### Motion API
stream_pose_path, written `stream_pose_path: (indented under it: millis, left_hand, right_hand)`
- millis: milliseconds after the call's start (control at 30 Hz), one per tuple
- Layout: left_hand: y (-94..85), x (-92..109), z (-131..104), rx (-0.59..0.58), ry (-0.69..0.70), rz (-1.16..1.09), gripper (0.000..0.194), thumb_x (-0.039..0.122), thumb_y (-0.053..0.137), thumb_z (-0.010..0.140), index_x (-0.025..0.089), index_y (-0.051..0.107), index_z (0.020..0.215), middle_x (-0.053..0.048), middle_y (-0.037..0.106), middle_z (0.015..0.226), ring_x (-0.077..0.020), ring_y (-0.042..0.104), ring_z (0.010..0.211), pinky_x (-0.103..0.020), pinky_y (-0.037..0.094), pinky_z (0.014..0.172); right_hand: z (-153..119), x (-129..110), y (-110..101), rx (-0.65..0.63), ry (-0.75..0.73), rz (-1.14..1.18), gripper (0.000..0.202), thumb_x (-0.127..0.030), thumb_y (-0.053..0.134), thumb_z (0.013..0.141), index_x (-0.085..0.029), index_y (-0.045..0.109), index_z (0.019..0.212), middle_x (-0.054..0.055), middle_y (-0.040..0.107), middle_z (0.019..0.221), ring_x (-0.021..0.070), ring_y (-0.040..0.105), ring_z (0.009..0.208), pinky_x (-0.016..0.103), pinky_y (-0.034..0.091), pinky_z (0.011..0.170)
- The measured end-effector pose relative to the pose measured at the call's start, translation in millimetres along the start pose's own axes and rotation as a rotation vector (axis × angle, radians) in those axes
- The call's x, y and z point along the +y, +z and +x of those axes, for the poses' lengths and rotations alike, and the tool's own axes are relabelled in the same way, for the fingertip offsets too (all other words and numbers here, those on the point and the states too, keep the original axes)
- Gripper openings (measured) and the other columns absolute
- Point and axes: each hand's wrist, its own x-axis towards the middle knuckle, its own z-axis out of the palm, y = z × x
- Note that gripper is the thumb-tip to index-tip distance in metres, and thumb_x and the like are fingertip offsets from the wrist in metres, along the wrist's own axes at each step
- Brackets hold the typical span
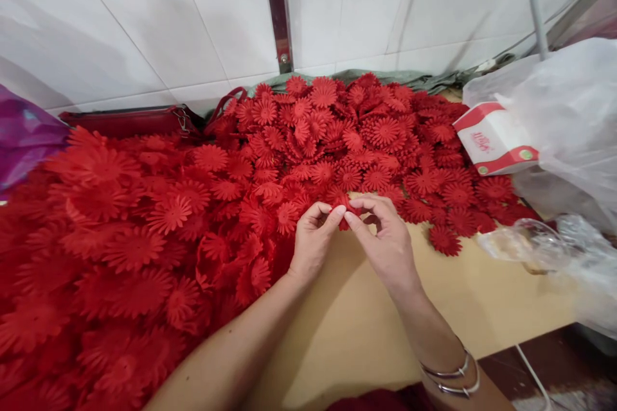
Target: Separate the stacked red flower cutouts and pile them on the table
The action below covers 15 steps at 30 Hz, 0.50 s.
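Note:
Both hands meet over the table's middle, pinching one red artificial flower piece between thumbs and fingertips. My left hand grips its left side, and my right hand grips its right side, the two thumb tips nearly touching. Most of the piece is hidden behind the fingers. Around and behind the hands spreads a big heap of red flower pieces with narrow petals. More of them pile up on the left, close to my left forearm.
Wooden table; a white and red box and clear plastic bags stand at the right. A dark red purse lies against the tiled wall. Purple plastic shows at far left. The table's edge drops off at lower right.

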Motion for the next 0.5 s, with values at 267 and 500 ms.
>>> stream_pose_path:
  millis: [267, 500]
  left_hand:
    - [-3.6, -7, 0, -0.023, 0.022, 0.018, 0.034, 0.051, 0.065, 0.091, 0.018, 0.073, 0.089, -0.001, 0.069, 0.086, -0.0133, 0.060, 0.083, -0.026, 0.047, 0.084]
    - [-3.8, -8, 0, -0.048, -0.002, 0.000, 0.019, 0.037, 0.080, 0.080, 0.019, 0.073, 0.084, 0.003, 0.067, 0.081, -0.0102, 0.057, 0.077, -0.022, 0.046, 0.080]
  right_hand:
    - [0, 4, -3, 0.016, 0.037, 0.114, 0.010, -0.032, 0.067, 0.090, -0.023, 0.067, 0.095, 0.006, 0.066, 0.107, 0.0204, 0.063, 0.102, 0.036, 0.049, 0.085]
    - [5, 13, -4, 0.146, 0.079, 0.293, 0.013, -0.034, 0.071, 0.087, -0.023, 0.065, 0.092, 0.001, 0.065, 0.093, 0.0160, 0.061, 0.087, 0.032, 0.048, 0.081]
